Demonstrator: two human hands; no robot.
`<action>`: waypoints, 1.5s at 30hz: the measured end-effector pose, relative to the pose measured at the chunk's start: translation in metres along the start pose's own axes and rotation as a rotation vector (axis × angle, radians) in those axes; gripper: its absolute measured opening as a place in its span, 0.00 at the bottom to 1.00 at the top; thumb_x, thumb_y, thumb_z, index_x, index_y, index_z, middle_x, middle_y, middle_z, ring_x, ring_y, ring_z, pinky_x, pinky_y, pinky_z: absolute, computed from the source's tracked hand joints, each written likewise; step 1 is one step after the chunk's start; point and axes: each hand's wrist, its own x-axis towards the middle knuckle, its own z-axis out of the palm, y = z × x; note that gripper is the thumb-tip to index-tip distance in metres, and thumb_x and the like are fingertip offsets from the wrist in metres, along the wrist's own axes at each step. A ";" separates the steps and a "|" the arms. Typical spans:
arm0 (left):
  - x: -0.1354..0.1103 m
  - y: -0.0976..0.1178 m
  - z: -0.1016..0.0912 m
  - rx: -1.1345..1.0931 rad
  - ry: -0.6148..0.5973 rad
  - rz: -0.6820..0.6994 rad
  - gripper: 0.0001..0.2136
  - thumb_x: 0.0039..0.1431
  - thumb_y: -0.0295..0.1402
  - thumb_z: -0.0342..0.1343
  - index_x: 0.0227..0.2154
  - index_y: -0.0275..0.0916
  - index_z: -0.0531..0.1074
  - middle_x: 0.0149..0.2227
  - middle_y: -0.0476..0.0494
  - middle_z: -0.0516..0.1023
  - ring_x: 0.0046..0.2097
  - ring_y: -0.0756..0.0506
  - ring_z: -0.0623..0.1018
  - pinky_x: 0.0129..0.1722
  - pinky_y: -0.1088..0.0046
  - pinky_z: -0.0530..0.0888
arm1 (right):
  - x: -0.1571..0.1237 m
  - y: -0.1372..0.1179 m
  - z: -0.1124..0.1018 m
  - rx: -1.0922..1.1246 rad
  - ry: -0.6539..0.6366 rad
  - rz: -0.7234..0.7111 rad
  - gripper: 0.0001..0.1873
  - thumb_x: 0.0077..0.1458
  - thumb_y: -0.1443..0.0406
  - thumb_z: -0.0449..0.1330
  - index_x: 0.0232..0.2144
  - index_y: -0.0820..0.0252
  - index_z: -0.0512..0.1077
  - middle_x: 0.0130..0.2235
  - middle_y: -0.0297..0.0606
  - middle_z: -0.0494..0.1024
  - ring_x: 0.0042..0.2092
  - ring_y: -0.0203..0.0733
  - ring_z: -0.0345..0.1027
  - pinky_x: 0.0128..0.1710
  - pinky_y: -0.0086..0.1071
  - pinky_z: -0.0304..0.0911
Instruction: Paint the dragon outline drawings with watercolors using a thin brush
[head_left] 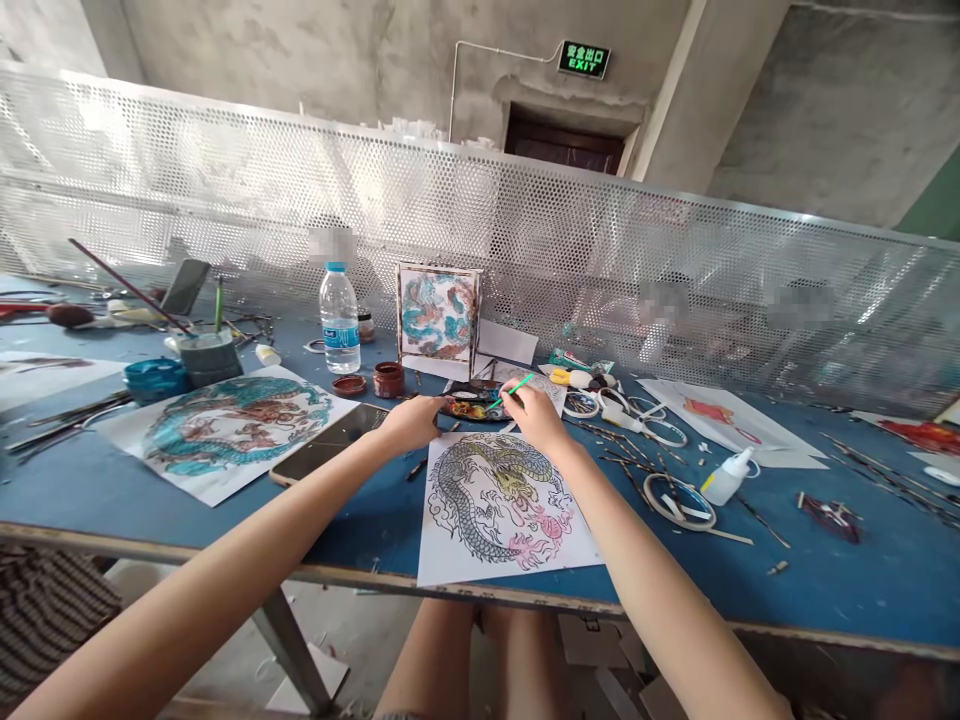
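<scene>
My right hand is closed around a thin green paintbrush, its lower end over a dark paint palette smeared with orange and yellow paint. At the palette's left edge, my left hand grips it with bent fingers, partly hidden. Between my forearms lies a white sheet with a dragon drawing, coloured yellow-green at the head and pink near the bottom right. Behind the palette a framed blue-and-brown dragon picture stands upright.
Left of my arm are a phone, a painted dragon sheet and a water cup with brushes. A water bottle stands near a brown paint jar. Tape rolls, a glue bottle and twigs lie right.
</scene>
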 end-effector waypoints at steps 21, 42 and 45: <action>0.000 -0.001 0.003 -0.048 0.025 0.024 0.21 0.45 0.28 0.53 0.46 0.37 0.69 0.39 0.40 0.76 0.41 0.41 0.75 0.35 0.74 0.70 | 0.000 -0.004 0.001 -0.007 0.016 -0.027 0.12 0.58 0.63 0.46 0.37 0.59 0.68 0.27 0.36 0.73 0.30 0.38 0.66 0.31 0.27 0.55; 0.001 -0.002 0.004 -0.027 0.026 0.048 0.19 0.47 0.27 0.52 0.45 0.38 0.69 0.39 0.40 0.76 0.40 0.41 0.75 0.33 0.75 0.69 | 0.001 -0.001 0.000 -0.039 -0.004 -0.023 0.11 0.59 0.64 0.46 0.36 0.59 0.68 0.27 0.36 0.73 0.30 0.39 0.67 0.30 0.27 0.55; 0.001 -0.002 0.004 -0.018 0.019 0.040 0.19 0.46 0.27 0.52 0.45 0.38 0.69 0.39 0.41 0.76 0.40 0.41 0.75 0.32 0.75 0.69 | 0.001 -0.002 0.000 -0.032 -0.001 -0.010 0.11 0.59 0.64 0.46 0.36 0.59 0.68 0.27 0.36 0.73 0.30 0.38 0.67 0.30 0.27 0.55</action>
